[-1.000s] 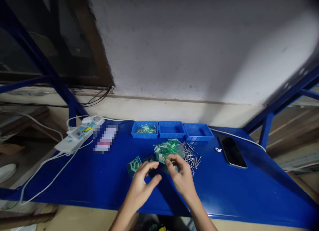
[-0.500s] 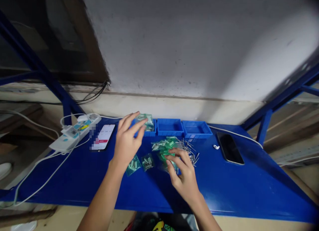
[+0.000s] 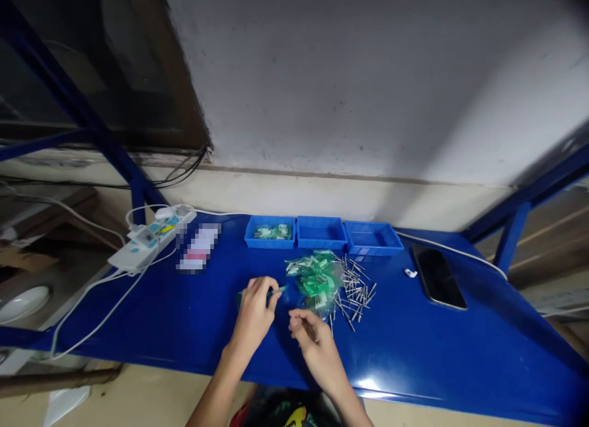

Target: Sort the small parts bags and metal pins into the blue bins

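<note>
My left hand point(image 3: 256, 310) is closed in a pinch on the edge of a small clear-green plastic bag point(image 3: 281, 289), low over the blue table. Part of another greenish bag point(image 3: 238, 299) peeks out at the left of this hand. My right hand point(image 3: 316, 344) is a little to the right, its fingers curled and tips together; whatever they hold, if anything, is hidden. Just beyond it lies a heap of green plastic bags point(image 3: 317, 281) with small pale pieces inside. Thin metal pins point(image 3: 355, 292) are scattered against the heap's right side.
Three blue bins line the back: the left bin point(image 3: 270, 245) holds small bags, beside a middle bin point(image 3: 321, 245) and a right bin point(image 3: 375, 250). A dark phone point(image 3: 439, 276) and small white item point(image 3: 411, 273) lie right. A power strip point(image 3: 142, 246) and blurred-out phone point(image 3: 199, 249) are left.
My left hand has come down from the left bin, where a bag now lies, to the small bags on the table. My right hand has drawn back from the green heap toward me.
</note>
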{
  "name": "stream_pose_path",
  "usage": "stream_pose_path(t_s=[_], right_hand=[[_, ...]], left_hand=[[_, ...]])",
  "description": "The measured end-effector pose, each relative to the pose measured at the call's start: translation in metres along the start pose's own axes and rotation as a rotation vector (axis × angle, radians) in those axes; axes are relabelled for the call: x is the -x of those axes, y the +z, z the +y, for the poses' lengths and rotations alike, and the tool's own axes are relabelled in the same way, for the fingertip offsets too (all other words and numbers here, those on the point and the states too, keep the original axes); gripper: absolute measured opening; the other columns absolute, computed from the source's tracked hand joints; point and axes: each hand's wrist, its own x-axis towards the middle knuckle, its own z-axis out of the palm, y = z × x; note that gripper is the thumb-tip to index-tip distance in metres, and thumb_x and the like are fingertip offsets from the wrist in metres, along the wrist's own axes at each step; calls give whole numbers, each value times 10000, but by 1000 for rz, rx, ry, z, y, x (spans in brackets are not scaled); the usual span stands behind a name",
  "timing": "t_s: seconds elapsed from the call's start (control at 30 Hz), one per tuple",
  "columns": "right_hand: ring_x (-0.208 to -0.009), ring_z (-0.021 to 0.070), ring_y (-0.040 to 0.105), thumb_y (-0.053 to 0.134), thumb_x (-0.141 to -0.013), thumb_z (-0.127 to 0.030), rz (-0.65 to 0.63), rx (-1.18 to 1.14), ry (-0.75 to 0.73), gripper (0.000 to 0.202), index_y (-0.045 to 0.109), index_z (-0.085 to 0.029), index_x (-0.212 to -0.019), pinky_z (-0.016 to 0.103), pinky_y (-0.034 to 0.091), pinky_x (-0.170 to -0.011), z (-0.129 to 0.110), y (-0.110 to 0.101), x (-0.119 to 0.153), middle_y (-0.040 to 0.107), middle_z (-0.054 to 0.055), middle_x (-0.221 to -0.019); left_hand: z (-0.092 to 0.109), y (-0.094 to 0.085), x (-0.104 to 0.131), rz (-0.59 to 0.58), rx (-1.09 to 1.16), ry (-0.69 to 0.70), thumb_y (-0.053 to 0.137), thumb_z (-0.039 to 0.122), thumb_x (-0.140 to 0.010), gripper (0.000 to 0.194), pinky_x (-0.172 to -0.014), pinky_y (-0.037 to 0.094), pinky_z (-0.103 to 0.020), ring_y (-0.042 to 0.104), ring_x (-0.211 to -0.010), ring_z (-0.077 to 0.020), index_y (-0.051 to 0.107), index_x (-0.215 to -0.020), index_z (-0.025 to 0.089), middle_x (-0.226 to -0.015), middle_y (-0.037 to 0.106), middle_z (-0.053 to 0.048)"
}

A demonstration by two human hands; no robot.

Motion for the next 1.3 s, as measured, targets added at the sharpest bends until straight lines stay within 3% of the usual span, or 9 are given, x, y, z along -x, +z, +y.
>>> stream_pose_path(t_s=[0.23, 0.37, 0.47, 0.63, 0.77, 0.93, 1.03, 1.2, 1.3], right_hand=[[-579, 96, 455, 598, -792, -457, 66, -321, 59, 312, 601, -150, -732, 205, 358, -525, -9, -13, -8, 524, -11, -648], [-613, 115, 509, 577, -822, -381, 162, -111, -108, 218, 617, -169, -796, 221, 416, -563, -11, -14, -4, 574, 2, -693], [-780, 165, 584, 548, -844, -252, 202, 196, -436, 141, 658, -207, -920, 280, 475, -696, -12, -15, -1, 639, 46, -847], [-985, 203, 560, 508, -824, -113, 167, 543, -813, 351, 636, -287, -1101, 381, 470, -856, -10, -21, -1, 610, 73, -1062], [-1069, 226, 533, 490, -839, -181, 161, 395, -593, 314, 645, -258, -1101, 374, 467, -871, -15, -17, -4, 564, 95, -1146], [-736, 169, 594, 518, -854, -396, 130, -181, -103, 286, 686, -178, -934, 284, 497, -674, -24, -4, -8, 643, 53, -814], [-646, 142, 566, 566, -826, -390, 227, -245, -79, 276, 679, -159, -925, 266, 477, -614, -29, -3, -9, 652, 42, -767], [-855, 185, 607, 571, -816, -210, 649, 111, -684, 230, 663, -235, -1025, 342, 485, -769, -74, -20, -28, 652, 41, -947], [-1005, 218, 573, 526, -814, -133, 814, 328, -985, 392, 595, -306, -1158, 409, 465, -866, -107, -27, -55, 608, 38, -1070]], left_hand=[[25, 9, 28, -34, 185, 198, 465, 50, -805, 258, -914, 423, -372, 439, -1144, -229, 624, -713, 230, -1159, 496, -46], [27, 4, 37, -73, 279, 27, 539, 178, -812, 157, -953, 403, -428, 396, -1216, -275, 669, -818, 266, -1229, 452, -62], [25, -1, 41, -105, 599, -160, 542, 353, -832, 205, -900, 450, -376, 495, -1133, -261, 655, -960, 240, -1171, 523, -89], [26, -1, 41, -9, 895, -498, 513, 444, -849, 350, -704, 507, -282, 625, -834, -205, 638, -997, 152, -893, 666, -86], [26, 0, 35, 161, 585, -217, 556, 304, -844, 220, -766, 502, -276, 628, -860, -190, 679, -994, 201, -939, 683, -59], [28, 14, 35, 304, 229, 200, 488, 105, -854, 354, -847, 489, -292, 588, -986, -180, 644, -1114, 286, -1054, 650, -43], [31, 19, 36, 312, 189, 272, 460, 66, -850, 400, -883, 481, -320, 549, -1061, -191, 619, -1143, 287, -1112, 623, -49], [7, 2, 27, 373, 15, 41, 490, 190, -858, 329, -929, 430, -428, 500, -1108, -253, 587, -1167, 245, -1185, 581, -87], [-22, -12, 23, 240, -215, -190, 480, 286, -861, 367, -859, 427, -513, 433, -1137, -337, 549, -1217, 230, -1247, 517, -136]])
